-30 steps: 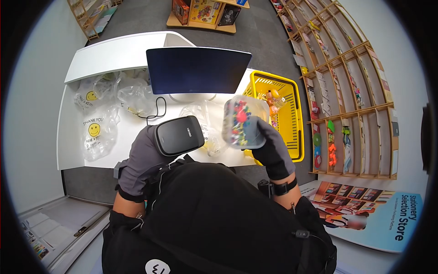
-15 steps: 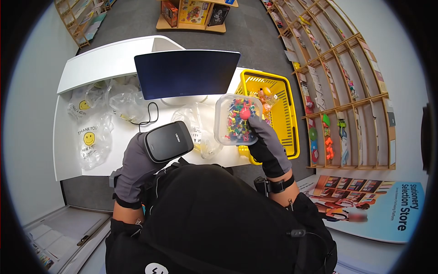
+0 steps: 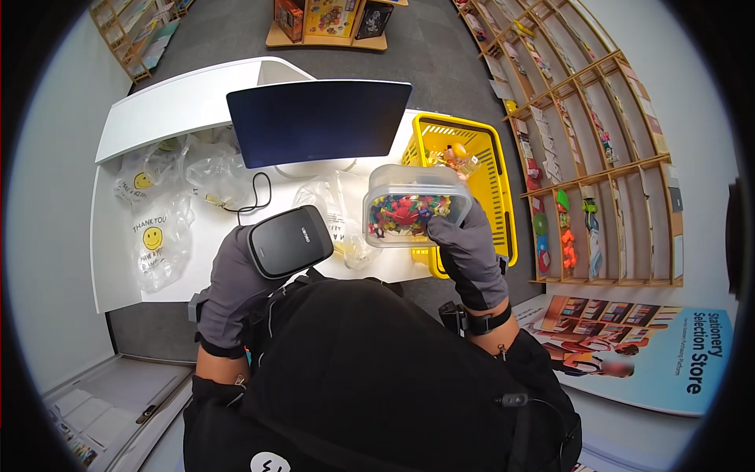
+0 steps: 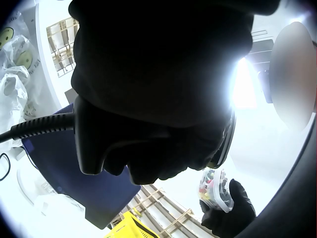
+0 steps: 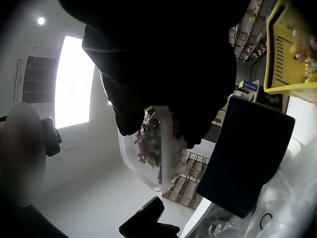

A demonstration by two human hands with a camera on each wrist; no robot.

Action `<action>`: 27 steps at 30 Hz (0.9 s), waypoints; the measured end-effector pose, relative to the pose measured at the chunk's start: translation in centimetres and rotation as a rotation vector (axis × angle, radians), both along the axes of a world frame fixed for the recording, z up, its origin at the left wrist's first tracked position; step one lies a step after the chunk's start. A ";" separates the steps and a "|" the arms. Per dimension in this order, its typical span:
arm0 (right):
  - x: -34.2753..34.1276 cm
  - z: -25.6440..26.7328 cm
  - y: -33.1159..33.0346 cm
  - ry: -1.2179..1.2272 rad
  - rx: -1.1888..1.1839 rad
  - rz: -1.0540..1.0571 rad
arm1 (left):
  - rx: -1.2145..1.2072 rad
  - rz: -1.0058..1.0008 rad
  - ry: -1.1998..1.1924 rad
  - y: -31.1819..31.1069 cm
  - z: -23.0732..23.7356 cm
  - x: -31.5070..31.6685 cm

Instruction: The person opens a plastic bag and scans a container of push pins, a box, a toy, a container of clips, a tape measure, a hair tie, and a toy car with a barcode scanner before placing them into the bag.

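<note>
My gloved left hand grips a black barcode scanner, its rounded top face up. In the left wrist view a ribbed cable leaves the scanner, and dark fingers curl round its handle. My gloved right hand holds a clear plastic box of push pins in many colours. The thumb presses the box's near side. The box is tilted, with one side wall facing the head camera, and the pins lie heaped along its lower part. A gap separates scanner and box.
A yellow basket with small toys in it stands to the right, partly behind the box. Beyond the hands is a dark monitor. Clear plastic bags lie on the left of the white counter. Shelves line the right wall.
The right hand has turned the box of push pins, from its broad face toward the head camera to a side wall. The left hand keeps its hold on the barcode scanner. The head view has shifted slightly.
</note>
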State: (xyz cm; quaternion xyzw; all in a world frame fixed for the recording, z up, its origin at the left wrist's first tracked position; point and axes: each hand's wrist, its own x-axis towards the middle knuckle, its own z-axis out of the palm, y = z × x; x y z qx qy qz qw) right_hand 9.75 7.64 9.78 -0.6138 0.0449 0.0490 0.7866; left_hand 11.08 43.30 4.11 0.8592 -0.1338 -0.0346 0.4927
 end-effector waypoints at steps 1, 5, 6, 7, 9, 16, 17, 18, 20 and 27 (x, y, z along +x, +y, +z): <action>0.0 0.0 -0.1 -0.002 -0.009 0.009 | -0.004 0.003 -0.001 -0.1 0.2 0.0; 0.3 -0.2 -0.1 -0.167 -0.323 0.013 | 0.003 0.020 -0.018 -0.3 0.6 -0.3; 0.3 -0.1 0.0 -0.166 -0.323 0.014 | 0.008 0.026 -0.027 -0.3 0.6 -0.3; 0.2 0.2 0.3 -0.193 -0.310 0.012 | 0.007 0.028 -0.026 -0.2 0.5 -0.3; 0.2 0.5 0.8 -0.246 -0.286 0.008 | -0.026 0.034 -0.001 -0.1 0.2 -0.3; 1.3 -0.3 0.2 -0.616 -0.319 0.065 | -0.030 0.024 0.002 -0.2 0.2 -0.2; 1.3 -0.4 0.2 -0.580 -0.254 0.062 | -0.017 0.028 -0.012 -0.1 0.0 -0.2; 1.3 -0.6 0.2 -0.580 -0.254 0.062 | -0.005 0.032 -0.026 -0.1 -0.1 -0.2; 1.6 -1.2 0.4 -0.649 -0.292 0.029 | 0.015 0.008 -0.028 0.2 -0.3 0.1; 3.7 -0.8 2.6 0.099 -0.519 0.088 | 0.152 0.071 0.054 1.8 -0.3 1.2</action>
